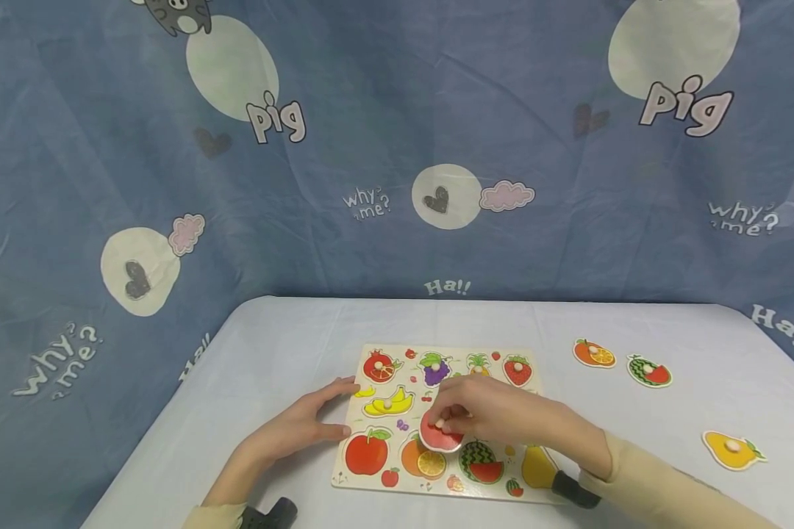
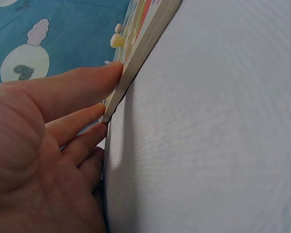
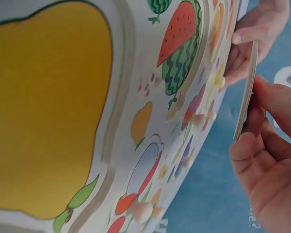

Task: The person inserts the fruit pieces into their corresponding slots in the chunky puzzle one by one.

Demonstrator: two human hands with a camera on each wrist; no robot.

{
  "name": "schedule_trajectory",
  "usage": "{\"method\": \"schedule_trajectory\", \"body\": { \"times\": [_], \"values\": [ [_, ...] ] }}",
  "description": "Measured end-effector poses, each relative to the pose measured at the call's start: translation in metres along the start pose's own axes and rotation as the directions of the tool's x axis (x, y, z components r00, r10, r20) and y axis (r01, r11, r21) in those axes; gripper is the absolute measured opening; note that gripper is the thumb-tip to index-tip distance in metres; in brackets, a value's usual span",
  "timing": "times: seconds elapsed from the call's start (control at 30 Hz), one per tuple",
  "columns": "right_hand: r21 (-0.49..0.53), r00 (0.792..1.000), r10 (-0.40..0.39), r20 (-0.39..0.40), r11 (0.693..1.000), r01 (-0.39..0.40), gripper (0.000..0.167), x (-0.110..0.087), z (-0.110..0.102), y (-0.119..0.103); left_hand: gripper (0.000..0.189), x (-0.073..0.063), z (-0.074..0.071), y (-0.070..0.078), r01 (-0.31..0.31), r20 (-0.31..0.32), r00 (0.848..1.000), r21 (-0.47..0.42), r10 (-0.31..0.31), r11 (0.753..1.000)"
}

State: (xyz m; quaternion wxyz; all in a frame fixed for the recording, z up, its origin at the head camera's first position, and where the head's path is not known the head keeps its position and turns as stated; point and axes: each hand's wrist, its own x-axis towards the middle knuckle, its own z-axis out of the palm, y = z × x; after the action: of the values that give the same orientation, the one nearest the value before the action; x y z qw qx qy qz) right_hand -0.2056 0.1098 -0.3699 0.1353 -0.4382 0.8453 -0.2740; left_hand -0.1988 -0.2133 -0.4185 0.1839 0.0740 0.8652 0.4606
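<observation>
My right hand (image 1: 490, 405) pinches a pinkish-red fruit puzzle piece (image 1: 440, 439) by its small knob, over the middle of the wooden puzzle board (image 1: 353, 481). In the right wrist view, that thin piece (image 3: 246, 97) is seen edge-on, apart from the board's surface. My left hand (image 1: 295, 432) rests at the board's left side, thumb and fingertips against its edge (image 2: 140, 58), fingers extended. Knobbed banana (image 1: 389, 402), pomegranate (image 1: 378, 366), grape (image 1: 434, 369) and strawberry (image 1: 517, 371) pieces sit in the board. The right hand hides part of its centre.
Loose orange (image 1: 594, 354) and watermelon (image 1: 650, 372) pieces lie right of the board, with a yellow pear piece (image 1: 734, 450) nearer. Along the board's front row are knobless pictures of an apple (image 1: 366, 454), orange (image 1: 430, 464), watermelon (image 1: 481, 464) and pear (image 1: 537, 468).
</observation>
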Motion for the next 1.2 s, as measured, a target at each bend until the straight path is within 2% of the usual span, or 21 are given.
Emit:
{"method": "schedule_trajectory", "body": {
  "times": [0.7,1.0,1.2],
  "values": [
    [-0.055,0.995,-0.058,0.076,0.997,0.062,0.019,0.03,0.003,-0.014,0.064,0.002,-0.001,-0.002,-0.006,0.006,1.0,0.006,0.006,1.0],
    [-0.03,0.994,-0.041,0.099,0.999,0.044,0.017,0.042,0.003,-0.019,0.064,0.003,-0.002,-0.002,-0.004,0.019,1.0,0.007,0.004,1.0],
    [-0.048,0.991,-0.082,0.105,0.995,0.088,0.016,0.052,0.005,-0.022,0.064,0.003,-0.002,-0.003,-0.017,0.021,1.0,0.012,0.017,1.0]
  ]
}}
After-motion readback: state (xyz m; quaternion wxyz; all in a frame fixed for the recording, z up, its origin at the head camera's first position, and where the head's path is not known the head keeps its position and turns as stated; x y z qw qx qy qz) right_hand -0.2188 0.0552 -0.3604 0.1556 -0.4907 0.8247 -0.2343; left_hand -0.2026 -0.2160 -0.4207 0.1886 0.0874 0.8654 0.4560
